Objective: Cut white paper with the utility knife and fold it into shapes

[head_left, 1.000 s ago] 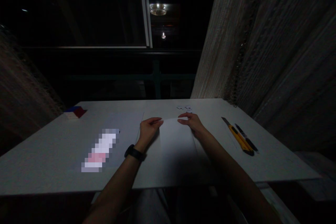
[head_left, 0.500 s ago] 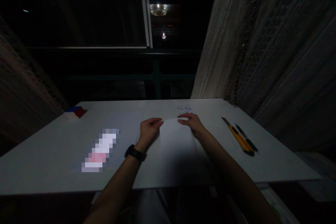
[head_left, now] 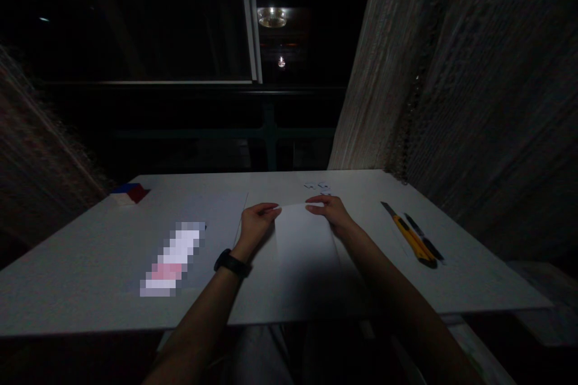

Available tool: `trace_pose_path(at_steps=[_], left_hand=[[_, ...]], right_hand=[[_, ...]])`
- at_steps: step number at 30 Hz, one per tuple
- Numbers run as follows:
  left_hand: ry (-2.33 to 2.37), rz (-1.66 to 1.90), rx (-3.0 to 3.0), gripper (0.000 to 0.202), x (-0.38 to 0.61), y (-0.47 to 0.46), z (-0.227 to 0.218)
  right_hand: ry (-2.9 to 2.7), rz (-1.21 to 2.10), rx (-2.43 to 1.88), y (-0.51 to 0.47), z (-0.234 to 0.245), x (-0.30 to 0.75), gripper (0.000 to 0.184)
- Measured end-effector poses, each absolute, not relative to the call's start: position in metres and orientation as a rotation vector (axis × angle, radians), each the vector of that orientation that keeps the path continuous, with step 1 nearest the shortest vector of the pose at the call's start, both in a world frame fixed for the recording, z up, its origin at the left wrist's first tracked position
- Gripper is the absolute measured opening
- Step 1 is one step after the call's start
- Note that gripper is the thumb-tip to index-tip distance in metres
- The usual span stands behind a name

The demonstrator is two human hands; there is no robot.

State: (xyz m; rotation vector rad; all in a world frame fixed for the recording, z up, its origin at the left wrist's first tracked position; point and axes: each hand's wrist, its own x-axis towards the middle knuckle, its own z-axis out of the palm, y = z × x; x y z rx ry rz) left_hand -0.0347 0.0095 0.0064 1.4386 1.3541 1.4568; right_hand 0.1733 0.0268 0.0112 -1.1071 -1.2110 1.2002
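A white sheet of paper [head_left: 303, 234] lies before me, its far edge slightly raised between my hands. My left hand [head_left: 259, 222] pinches the far left corner between thumb and fingers; a dark watch is on that wrist. At the far right corner, my right hand [head_left: 332, 212] holds the same sheet, thumb below and fingers above. Shadow covers the sheet's near part. Just beyond the right hand are several small paper pieces [head_left: 324, 185] with dark marks, too small to read.
On the right of the white table [head_left: 361, 189] lie a yellow utility knife [head_left: 413, 239], blade out, and a dark pen [head_left: 424, 237]. Left of my hands is another paper sheet [head_left: 221, 216] with a pixelated bright object on it. A blue, red and white block [head_left: 129, 194] sits far left.
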Motion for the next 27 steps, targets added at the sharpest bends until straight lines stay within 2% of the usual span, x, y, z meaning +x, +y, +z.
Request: trace_pose_path(at_steps=[27], left_hand=[[1.348,1.498,1.445,0.027,-0.0347,0.0071,0.0094]], right_hand=[[-1.262,1.177,-1.094,0.0293,0.0078,0.1751,0.032]])
